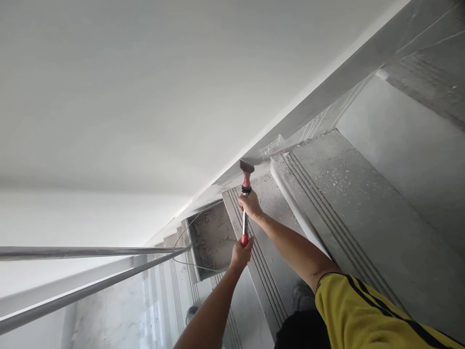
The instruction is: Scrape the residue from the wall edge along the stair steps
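Note:
A long-handled scraper (pixel 246 180) with a red-and-silver handle and a dark flat head is held in both my hands. My right hand (pixel 250 204) is closed around the shaft just below the head. Lower down, my left hand (pixel 240 254) grips the red end of the handle. The scraper's head lies against the grey skirting (pixel 261 151) that runs along the wall above the stairs. Whitish residue (pixel 278 140) marks the skirting to the right of the head. Pale crumbs litter the stair tread (pixel 337 179) beside it.
Grooved grey steps descend to the left. A dustpan-like bin (pixel 214 232) with debris and a wire handle stands on a lower step, with grey poles (pixel 109 286) reaching left from it. The white wall (pixel 145 97) rises alongside. My shoe (pixel 303 295) is on a tread.

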{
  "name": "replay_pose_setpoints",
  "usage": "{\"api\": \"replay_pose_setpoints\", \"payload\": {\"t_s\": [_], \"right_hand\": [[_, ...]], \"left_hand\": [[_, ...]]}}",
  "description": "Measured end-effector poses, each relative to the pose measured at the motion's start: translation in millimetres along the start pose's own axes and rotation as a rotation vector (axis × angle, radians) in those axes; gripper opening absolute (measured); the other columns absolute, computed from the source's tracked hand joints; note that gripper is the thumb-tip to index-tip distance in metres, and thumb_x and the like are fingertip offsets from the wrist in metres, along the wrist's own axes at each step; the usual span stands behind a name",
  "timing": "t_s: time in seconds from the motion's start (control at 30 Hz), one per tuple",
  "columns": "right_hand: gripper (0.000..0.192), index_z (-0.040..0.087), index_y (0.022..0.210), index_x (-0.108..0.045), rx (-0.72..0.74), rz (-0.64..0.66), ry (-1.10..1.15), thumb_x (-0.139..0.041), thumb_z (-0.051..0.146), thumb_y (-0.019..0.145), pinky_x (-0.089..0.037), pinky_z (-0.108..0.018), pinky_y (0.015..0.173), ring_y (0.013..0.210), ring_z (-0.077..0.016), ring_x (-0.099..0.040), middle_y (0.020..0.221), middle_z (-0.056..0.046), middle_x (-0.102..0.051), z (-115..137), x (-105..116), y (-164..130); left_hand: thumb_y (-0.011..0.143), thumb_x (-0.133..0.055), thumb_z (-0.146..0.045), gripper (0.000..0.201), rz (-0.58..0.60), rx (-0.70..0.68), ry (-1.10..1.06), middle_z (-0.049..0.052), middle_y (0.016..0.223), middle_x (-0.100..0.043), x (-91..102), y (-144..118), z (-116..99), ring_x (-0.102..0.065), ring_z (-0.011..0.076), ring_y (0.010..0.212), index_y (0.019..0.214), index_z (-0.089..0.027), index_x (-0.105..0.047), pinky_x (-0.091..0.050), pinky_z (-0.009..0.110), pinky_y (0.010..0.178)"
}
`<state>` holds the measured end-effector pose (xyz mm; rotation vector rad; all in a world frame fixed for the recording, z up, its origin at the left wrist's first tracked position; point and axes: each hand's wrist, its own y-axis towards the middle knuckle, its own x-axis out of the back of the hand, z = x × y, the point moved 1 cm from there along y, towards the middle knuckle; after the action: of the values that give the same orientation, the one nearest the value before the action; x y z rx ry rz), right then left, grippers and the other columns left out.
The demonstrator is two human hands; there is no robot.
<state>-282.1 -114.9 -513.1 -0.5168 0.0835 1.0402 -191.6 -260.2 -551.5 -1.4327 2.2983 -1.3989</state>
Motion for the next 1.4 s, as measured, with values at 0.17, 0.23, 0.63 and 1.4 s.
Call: {"api": "replay_pose_setpoints", "payload": {"t_s": [0.17, 0.23, 0.63, 1.4], "right_hand": [[0.018, 0.023, 0.059, -0.032, 0.159, -0.136, 0.144, -0.049, 0.018, 0.056, -0.029, -0.019, 0.028, 0.028, -0.0061, -0.035, 0.039, 0.01, -0.034, 45, 43, 19], [0.018, 0.023, 0.058, -0.032, 0.177, -0.163, 0.137, -0.049, 0.018, 0.056, -0.029, -0.019, 0.028, 0.028, -0.0058, -0.035, 0.04, 0.011, -0.033, 49, 48, 19], [0.017, 0.023, 0.059, -0.032, 0.164, -0.211, 0.157, -0.047, 0.019, 0.054, -0.028, -0.019, 0.028, 0.027, -0.0058, -0.033, 0.037, 0.011, -0.032, 62, 51, 23], [0.016, 0.023, 0.059, -0.033, 0.139, -0.077, 0.069, -0.047, 0.016, 0.056, -0.03, -0.02, 0.029, 0.028, -0.0067, -0.036, 0.038, 0.01, -0.034, 60, 44, 8]], "left_hand": [[0.063, -0.064, -0.066, 0.051, 0.062, -0.109, 0.032, -0.004, 0.047, -0.041, -17.2, 17, -36, -0.038, 0.0073, 0.041, 0.062, -0.019, -0.044, -0.028, 0.02, 0.04], [0.063, -0.062, -0.067, 0.052, 0.081, -0.118, 0.035, -0.004, 0.047, -0.042, -21.7, 15, -41, -0.038, 0.0075, 0.041, 0.061, -0.019, -0.043, -0.029, 0.02, 0.04], [0.062, -0.063, -0.067, 0.053, 0.097, -0.117, 0.016, -0.005, 0.047, -0.042, -25.2, 13, -52, -0.037, 0.0065, 0.039, 0.063, -0.019, -0.042, -0.028, 0.02, 0.038], [0.065, -0.06, -0.067, 0.052, 0.132, -0.106, -0.04, -0.004, 0.042, -0.041, -30.4, -12, -53, -0.039, 0.0084, 0.034, 0.059, -0.02, -0.04, -0.033, 0.022, 0.036]]}}
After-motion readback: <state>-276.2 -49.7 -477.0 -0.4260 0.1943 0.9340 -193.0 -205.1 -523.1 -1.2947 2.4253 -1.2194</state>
